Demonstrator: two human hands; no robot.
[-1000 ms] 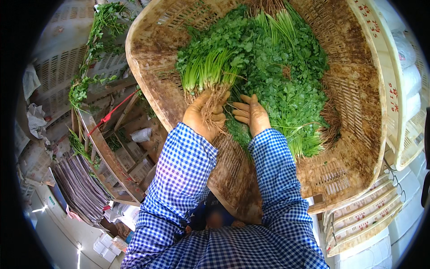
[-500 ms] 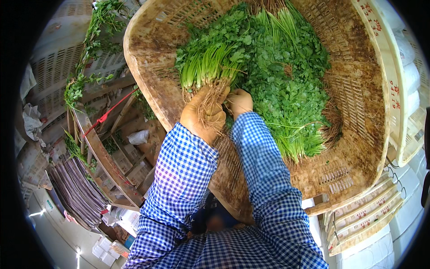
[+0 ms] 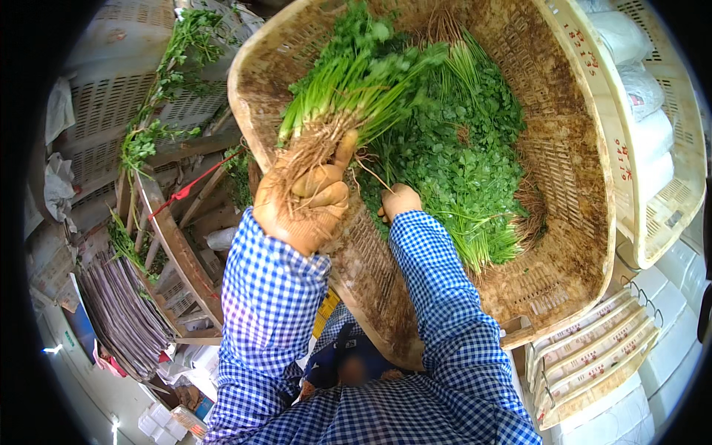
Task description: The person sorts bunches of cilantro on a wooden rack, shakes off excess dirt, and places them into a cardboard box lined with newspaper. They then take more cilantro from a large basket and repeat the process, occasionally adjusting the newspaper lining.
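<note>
My left hand (image 3: 308, 202), in a tan glove, is closed around the root end of a bunch of coriander (image 3: 345, 93). Its green stems and leaves fan up and away over the left side of a large, brown-stained plastic basket (image 3: 567, 111). Tangled brown roots hang over the gloved fingers. Lower and to the right, my right hand (image 3: 400, 200) is pinched on a thin brown root strand (image 3: 373, 172) that stretches from the bunch. Beneath it, more coriander (image 3: 460, 159) is piled in the basket, some with roots toward the basket's right wall.
A second pale basket (image 3: 627, 141) with plastic-wrapped white packs (image 3: 653, 141) stands at the right. Below it are stacked pale crates (image 3: 593, 348). At the left are a wooden frame (image 3: 174, 245), a red cord (image 3: 185, 191), loose green sprigs (image 3: 141, 144) and stacked newspaper-like sheets (image 3: 122, 311).
My left hand has lifted the bunch and moved left toward me. My right hand has moved slightly down, away from the bunch, with a root strand now stretched between them.
</note>
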